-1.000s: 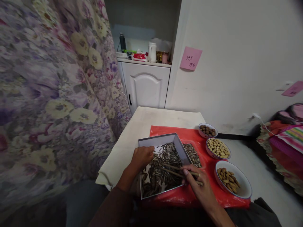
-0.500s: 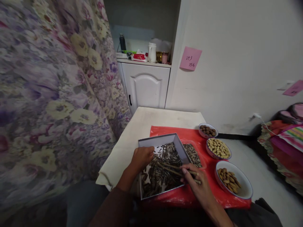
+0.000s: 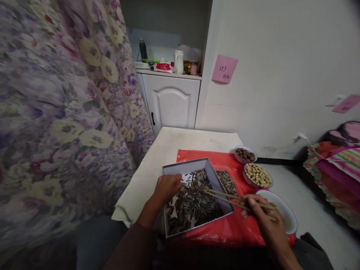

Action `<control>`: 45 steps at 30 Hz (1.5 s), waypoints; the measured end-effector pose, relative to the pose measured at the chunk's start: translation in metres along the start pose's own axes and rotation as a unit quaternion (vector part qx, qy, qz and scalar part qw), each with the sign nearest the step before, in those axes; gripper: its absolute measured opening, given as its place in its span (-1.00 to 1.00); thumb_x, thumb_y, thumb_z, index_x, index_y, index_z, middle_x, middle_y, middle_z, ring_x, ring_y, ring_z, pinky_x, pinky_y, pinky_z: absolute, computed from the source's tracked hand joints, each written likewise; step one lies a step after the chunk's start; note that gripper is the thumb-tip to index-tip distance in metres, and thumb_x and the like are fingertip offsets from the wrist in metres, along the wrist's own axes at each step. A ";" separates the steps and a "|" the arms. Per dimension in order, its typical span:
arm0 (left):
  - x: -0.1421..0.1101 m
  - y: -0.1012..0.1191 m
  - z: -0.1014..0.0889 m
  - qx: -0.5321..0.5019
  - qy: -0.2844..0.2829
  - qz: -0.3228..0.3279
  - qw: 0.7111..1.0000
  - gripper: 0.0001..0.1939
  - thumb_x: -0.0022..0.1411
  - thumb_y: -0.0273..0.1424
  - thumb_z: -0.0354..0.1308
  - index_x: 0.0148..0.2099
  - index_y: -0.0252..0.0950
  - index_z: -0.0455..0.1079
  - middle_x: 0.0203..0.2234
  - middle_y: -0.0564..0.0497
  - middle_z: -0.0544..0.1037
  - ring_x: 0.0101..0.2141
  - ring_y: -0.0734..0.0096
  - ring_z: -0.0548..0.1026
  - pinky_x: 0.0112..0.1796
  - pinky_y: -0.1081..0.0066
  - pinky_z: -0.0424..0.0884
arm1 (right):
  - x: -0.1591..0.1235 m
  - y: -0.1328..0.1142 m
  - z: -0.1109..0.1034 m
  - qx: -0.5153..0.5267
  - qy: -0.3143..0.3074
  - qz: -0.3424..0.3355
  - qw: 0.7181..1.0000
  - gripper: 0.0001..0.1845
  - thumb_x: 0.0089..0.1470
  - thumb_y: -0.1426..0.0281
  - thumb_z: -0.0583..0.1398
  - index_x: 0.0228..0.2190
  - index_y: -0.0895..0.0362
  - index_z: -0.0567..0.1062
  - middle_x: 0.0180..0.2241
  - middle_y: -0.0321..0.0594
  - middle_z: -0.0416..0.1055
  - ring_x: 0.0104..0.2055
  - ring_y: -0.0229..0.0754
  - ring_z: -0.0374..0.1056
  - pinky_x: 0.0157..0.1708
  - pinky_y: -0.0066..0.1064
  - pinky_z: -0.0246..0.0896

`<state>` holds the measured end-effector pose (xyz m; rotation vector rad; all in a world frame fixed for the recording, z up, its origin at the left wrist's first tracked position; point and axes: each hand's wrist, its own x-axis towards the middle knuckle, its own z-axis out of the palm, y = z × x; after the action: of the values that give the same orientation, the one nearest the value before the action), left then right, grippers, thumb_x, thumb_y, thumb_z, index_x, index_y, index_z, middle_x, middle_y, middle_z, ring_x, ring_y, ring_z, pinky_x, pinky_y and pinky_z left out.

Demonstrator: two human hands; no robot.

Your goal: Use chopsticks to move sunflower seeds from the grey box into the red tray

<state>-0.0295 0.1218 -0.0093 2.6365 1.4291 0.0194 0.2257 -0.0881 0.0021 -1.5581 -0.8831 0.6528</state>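
Observation:
A shallow box [image 3: 198, 226], grey-white with low walls, holds a heap of dark striped sunflower seeds [image 3: 194, 202]. My left hand [image 3: 168, 187] is closed over the box's left wall, its fingers curled and partly hidden. In my right hand [image 3: 263, 213] is a pair of wooden chopsticks [image 3: 222, 194], held to the right of the box. Their tips reach over the wall and into the seeds; whether they pinch anything is too small to tell. A white bowl [image 3: 289, 210] lies behind my right hand, which covers most of its contents.
Beside the box, a clear tray [image 3: 226, 182] of sunflower seeds sits on red plastic sheeting [image 3: 191, 154]. A bowl of peanuts [image 3: 257, 175] and a bowl of round brown nuts [image 3: 245, 154] stand along the table's right edge. A floral curtain [image 3: 67, 112] hangs at left.
My right hand has moved right, away from the box, drawing the chopsticks with it. It now covers the almonds seen earlier in the white bowl. My left hand stays at the box wall.

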 end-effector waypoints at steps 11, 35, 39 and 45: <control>0.000 0.001 -0.003 -0.001 0.001 0.000 1.000 -0.82 0.24 -0.34 -0.04 -0.34 -0.18 0.36 -0.42 0.03 0.57 -0.32 0.30 0.51 -0.34 0.38 0.13 | -0.007 0.004 -0.078 -0.010 0.180 0.013 0.983 -0.60 0.01 0.07 0.30 -0.30 0.16 0.57 -0.28 -0.11 0.56 -0.27 -0.04 0.52 -0.35 -0.42 0.44; 0.000 -0.001 0.002 0.002 0.018 0.013 1.000 -0.82 0.24 -0.35 -0.04 -0.34 -0.17 0.37 -0.44 0.03 0.56 -0.34 0.28 0.51 -0.37 0.38 0.12 | -0.003 0.002 0.022 -0.071 -0.132 -0.034 0.988 -0.66 0.20 0.13 0.17 -0.28 0.14 0.56 -0.56 -0.27 0.48 -0.50 -0.16 0.42 -0.44 -0.42 0.30; 0.000 -0.002 0.004 0.005 0.023 0.013 1.000 -0.82 0.23 -0.34 -0.04 -0.34 -0.18 0.38 -0.44 0.02 0.57 -0.34 0.26 0.52 -0.38 0.38 0.11 | -0.002 -0.002 0.020 -0.058 -0.123 -0.025 0.990 -0.65 0.20 0.11 0.17 -0.28 0.14 0.57 -0.57 -0.26 0.49 -0.50 -0.17 0.42 -0.44 -0.43 0.31; 0.001 -0.003 0.005 0.007 0.025 0.018 1.000 -0.81 0.24 -0.33 -0.04 -0.35 -0.18 0.37 -0.44 0.03 0.57 -0.34 0.28 0.52 -0.39 0.39 0.09 | 0.001 -0.004 -0.023 -0.027 -0.008 0.000 1.000 -0.62 0.09 0.08 0.24 -0.30 0.14 0.60 -0.52 -0.20 0.52 -0.44 -0.10 0.44 -0.33 -0.37 0.38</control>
<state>-0.0312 0.1233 -0.0143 2.6916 1.4021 0.0795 0.2439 -0.0998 0.0096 -1.6026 -0.9186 0.6463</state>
